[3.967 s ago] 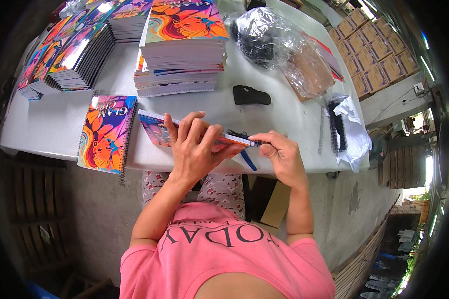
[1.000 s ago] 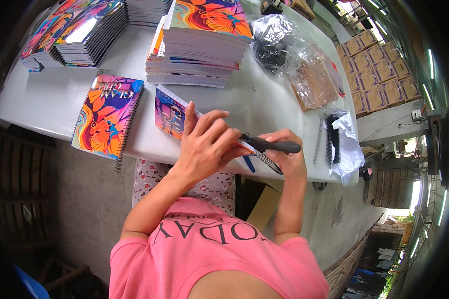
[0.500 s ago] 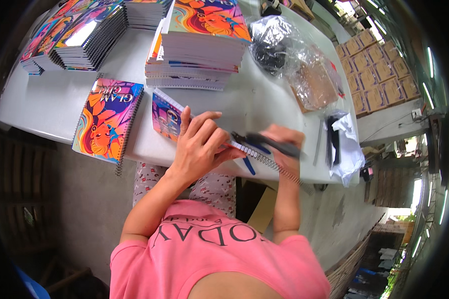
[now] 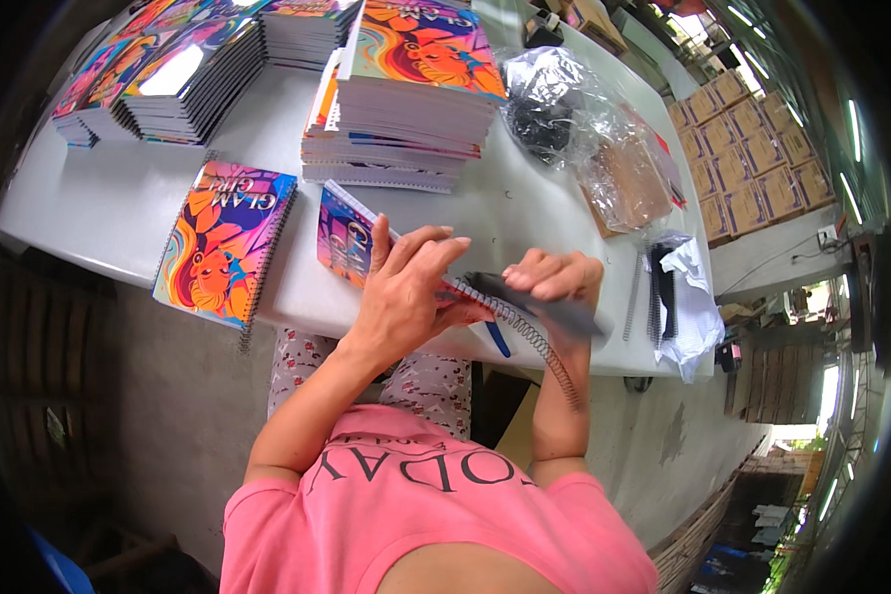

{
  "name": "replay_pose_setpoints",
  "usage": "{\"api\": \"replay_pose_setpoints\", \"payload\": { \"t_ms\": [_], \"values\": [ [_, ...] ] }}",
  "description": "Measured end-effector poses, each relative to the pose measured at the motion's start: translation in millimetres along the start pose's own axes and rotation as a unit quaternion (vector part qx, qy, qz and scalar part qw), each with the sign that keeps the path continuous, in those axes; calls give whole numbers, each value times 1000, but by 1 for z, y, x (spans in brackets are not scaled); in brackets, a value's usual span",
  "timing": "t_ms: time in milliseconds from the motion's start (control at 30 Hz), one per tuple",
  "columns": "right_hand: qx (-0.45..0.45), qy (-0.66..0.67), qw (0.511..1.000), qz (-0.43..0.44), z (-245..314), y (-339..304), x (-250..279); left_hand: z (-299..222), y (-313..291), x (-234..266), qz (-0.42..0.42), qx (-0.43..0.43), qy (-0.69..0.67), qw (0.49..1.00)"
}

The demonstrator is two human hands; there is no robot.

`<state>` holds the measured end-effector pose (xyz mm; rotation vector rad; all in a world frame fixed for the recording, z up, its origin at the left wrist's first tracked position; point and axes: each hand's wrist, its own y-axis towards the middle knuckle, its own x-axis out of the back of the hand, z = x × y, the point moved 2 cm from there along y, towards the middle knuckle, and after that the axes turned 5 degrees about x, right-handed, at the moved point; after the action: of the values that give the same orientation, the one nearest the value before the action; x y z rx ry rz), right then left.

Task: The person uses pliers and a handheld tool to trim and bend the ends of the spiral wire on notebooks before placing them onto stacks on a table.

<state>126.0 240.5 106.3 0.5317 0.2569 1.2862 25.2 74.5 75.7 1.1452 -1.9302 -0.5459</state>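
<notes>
My left hand [image 4: 398, 297] grips a notebook [image 4: 345, 238] with a colourful illustrated cover, held tilted on edge above the table's near side. A dark wire spiral [image 4: 525, 332] runs along its edge, and the loose end curves out past it to the right. In my right hand [image 4: 561, 287] is a dark, flat-looking hand tool [image 4: 535, 302], smeared by motion; its tip lies close to the spiral near my left fingers. Its exact kind is not clear. A slim blue piece [image 4: 497, 340] shows below the spiral. Left of my hands lies another notebook [image 4: 226, 243], its spiral sticking out at both ends.
A tall notebook stack [image 4: 406, 129] stands behind my hands on the white table [image 4: 79, 213]. More notebook stacks [image 4: 198, 79] fill the far left. A clear plastic bag [image 4: 604, 139] with dark contents lies far right, near crumpled white paper [image 4: 688, 307]. Cartons [image 4: 747, 158] are piled beyond.
My right hand and the dark tool have shifted slightly, and the tool is turned more downward at its right end. The spiral's loose end now hangs lower. The left hand keeps its grip.
</notes>
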Motion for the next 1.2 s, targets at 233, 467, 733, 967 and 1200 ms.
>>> {"api": "replay_pose_setpoints", "payload": {
  "t_ms": [233,467,733,967,1200],
  "values": [
    [62,196,979,-18,-3,10,-11,28,27,41,-30,0,120,992],
    [108,153,981,43,2,20,-19,23,21,31,-26,3,53,998],
    [84,-68,990,90,16,33,-31,25,24,34,-14,3,43,999],
    [-39,-68,996,44,2,41,-28,31,25,38,-22,44,11,999],
    [-15,-87,995,52,-5,42,-33,42,20,37,-37,125,-70,989]
  ]
}}
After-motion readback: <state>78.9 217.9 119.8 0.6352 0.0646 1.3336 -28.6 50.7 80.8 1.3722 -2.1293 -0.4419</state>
